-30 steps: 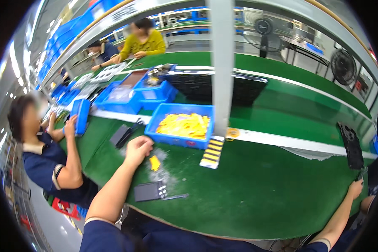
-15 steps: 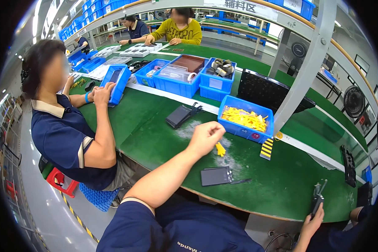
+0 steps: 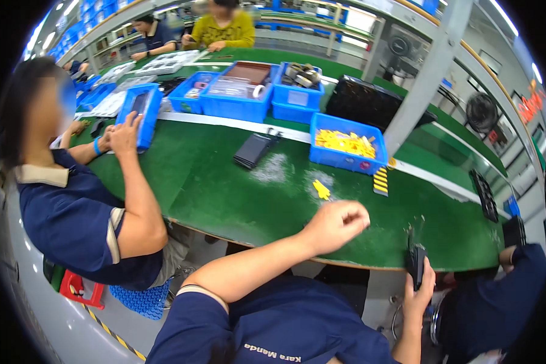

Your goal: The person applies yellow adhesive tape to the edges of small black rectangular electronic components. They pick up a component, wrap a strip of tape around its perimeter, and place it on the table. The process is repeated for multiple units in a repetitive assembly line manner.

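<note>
My left hand (image 3: 337,224) hovers over the near edge of the green table (image 3: 224,194), fingers curled shut, and nothing shows in it. A few small yellow parts (image 3: 321,190) lie on the table just beyond it. Farther back is a blue bin (image 3: 340,161) filled with yellow parts. Below the table edge at the lower right, my right hand (image 3: 420,292) grips a black flat device (image 3: 415,262) held upright. The flat black part that lay under my left hand earlier is not visible.
A seated co-worker (image 3: 85,206) at the left holds a blue tray (image 3: 138,115). A black case (image 3: 255,150), several blue bins (image 3: 236,97), a black tray (image 3: 370,103), a striped yellow piece (image 3: 380,181) and a grey post (image 3: 428,79) stand on the table. Another person's sleeve (image 3: 509,285) is at the right.
My left hand has drawn back from the yellow parts toward the table's near edge. My right hand with the black device has risen closer. The view has swung to the left.
</note>
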{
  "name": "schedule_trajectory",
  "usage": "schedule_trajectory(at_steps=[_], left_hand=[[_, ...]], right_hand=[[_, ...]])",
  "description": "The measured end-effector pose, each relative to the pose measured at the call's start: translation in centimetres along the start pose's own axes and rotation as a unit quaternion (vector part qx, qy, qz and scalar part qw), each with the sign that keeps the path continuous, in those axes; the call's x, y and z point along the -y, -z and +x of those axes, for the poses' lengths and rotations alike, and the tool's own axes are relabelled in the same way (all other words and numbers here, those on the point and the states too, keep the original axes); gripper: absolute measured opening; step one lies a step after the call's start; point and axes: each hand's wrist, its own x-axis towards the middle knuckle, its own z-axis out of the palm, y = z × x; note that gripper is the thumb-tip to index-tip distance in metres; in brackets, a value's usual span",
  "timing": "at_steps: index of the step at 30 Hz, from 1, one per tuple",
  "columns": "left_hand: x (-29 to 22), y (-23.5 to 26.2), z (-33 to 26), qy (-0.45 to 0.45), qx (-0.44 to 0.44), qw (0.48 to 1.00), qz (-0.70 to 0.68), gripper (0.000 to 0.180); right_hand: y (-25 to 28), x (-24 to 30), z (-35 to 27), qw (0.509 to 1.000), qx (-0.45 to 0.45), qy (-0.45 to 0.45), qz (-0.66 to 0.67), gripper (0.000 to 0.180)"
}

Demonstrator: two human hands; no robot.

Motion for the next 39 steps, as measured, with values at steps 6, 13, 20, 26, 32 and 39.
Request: schedule_trajectory(at_steps=[6,13,20,26,32,39], left_hand=[[0.5,-5.3,-4.0,0.063,0.131,0.988,-0.059,0.041],[-0.8,-2.1,-2.7,0.100,0.002,0.942,-0.321,0.043],[-2.0,6.2,2.2,0.263,0.187,0.943,-0.081,0.043],[-1.7,5.9,4.5,0.193,0.273,0.896,0.293,0.056],[-3.9,3.2,2.3,0.101,0.199,0.840,0.494,0.086],[-3.3,1.0,0.9,0.066,0.227,0.754,0.613,0.094]], right_hand=[[-0.9,8.0,1.8,0.684,0.104,-0.180,0.699,0.051],[-7.0,13.3,2.9,0.513,0.234,-0.216,0.797,0.039],[-4.9,10.3,4.6,0.662,0.414,-0.178,0.598,0.026],[-3.3,5.6,6.6,0.720,0.264,-0.162,0.621,0.022],[-3.9,2.7,10.9,0.808,0.173,-0.164,0.539,0.020],[-10.7,-0.4,20.8,0.951,0.180,-0.112,0.226,0.032]])
